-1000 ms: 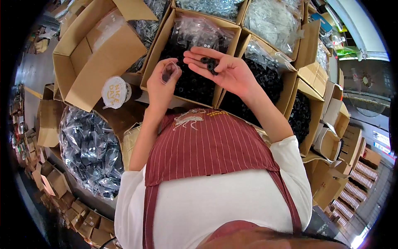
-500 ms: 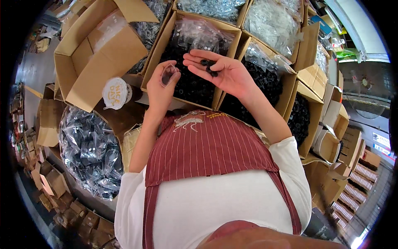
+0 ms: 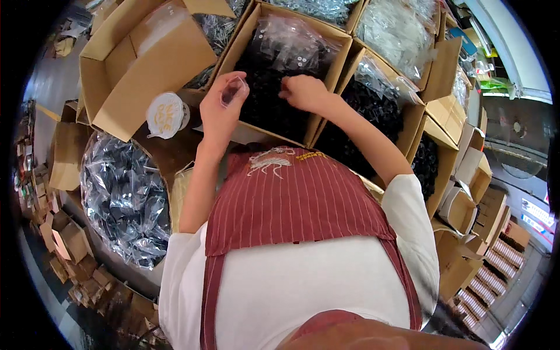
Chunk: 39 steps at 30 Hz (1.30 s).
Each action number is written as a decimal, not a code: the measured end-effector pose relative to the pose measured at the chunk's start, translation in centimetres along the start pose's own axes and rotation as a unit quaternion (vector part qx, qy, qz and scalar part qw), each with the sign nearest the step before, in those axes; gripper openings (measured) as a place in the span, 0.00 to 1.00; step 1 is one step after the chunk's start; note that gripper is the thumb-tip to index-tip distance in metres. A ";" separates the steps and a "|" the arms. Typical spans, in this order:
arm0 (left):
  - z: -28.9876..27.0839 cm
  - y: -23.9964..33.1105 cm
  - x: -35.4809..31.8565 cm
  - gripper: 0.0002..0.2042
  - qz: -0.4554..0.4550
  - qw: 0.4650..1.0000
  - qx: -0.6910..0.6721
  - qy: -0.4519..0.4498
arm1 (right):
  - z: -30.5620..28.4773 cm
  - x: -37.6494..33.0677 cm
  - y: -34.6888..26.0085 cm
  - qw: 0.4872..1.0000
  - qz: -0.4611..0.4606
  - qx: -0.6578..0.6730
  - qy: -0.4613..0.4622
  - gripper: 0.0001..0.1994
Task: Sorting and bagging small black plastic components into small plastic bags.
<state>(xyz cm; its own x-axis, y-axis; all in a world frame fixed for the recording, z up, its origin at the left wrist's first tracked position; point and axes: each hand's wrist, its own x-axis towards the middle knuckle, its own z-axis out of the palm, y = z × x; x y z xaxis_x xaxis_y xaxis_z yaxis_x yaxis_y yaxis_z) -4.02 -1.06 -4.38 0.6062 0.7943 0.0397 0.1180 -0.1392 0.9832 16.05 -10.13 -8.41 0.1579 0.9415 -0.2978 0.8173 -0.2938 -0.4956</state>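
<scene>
My left hand (image 3: 224, 108) is closed round a small clear plastic bag (image 3: 232, 93), its mouth spread open near the fingertips. Just right of it, my right hand (image 3: 304, 93) hovers over the small black parts (image 3: 262, 105) in the middle cardboard box (image 3: 335, 63). That hand is turned back up with its fingers curled in, so whatever they hold is hidden. Filled clear bags of black parts and white discs (image 3: 291, 44) lie at the far end of the same box.
Another box of black parts (image 3: 364, 119) stands to the right. Behind are boxes of clear bags (image 3: 391, 35). An open carton (image 3: 157, 76) and a lidded drink cup (image 3: 166, 115) sit at the left, above a heap of filled bags (image 3: 125, 198).
My right hand, earlier palm up with several black parts on it, has turned over and curled its fingers. My left hand has moved slightly left and farther away with the bag.
</scene>
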 end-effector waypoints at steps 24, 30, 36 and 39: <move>2.9 0.4 -0.5 0.13 0.001 0.996 0.079 -0.028 | -5.0 -4.2 -3.5 0.359 0.007 0.933 -0.001 0.25; 2.9 -0.1 -0.7 0.13 0.001 0.998 0.053 -0.035 | -5.8 -5.6 -4.8 0.369 -0.068 0.927 0.007 0.24; 2.9 -0.9 -0.7 0.13 -0.016 0.999 0.026 -0.040 | -5.9 -5.9 -5.0 0.360 -0.083 0.929 -0.009 0.30; 2.9 -1.2 -0.8 0.13 -0.008 0.999 0.027 -0.044 | -5.7 -6.0 -4.8 0.343 -0.104 0.933 -0.020 0.34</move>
<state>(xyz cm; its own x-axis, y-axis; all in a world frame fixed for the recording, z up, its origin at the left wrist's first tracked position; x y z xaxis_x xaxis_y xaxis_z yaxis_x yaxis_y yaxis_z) -2.32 -3.23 -6.15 0.6696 0.7427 0.0052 0.1695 -0.1596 0.9725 14.34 -13.43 0.46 0.1660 0.9819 -0.0908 -0.9760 0.1505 -0.1573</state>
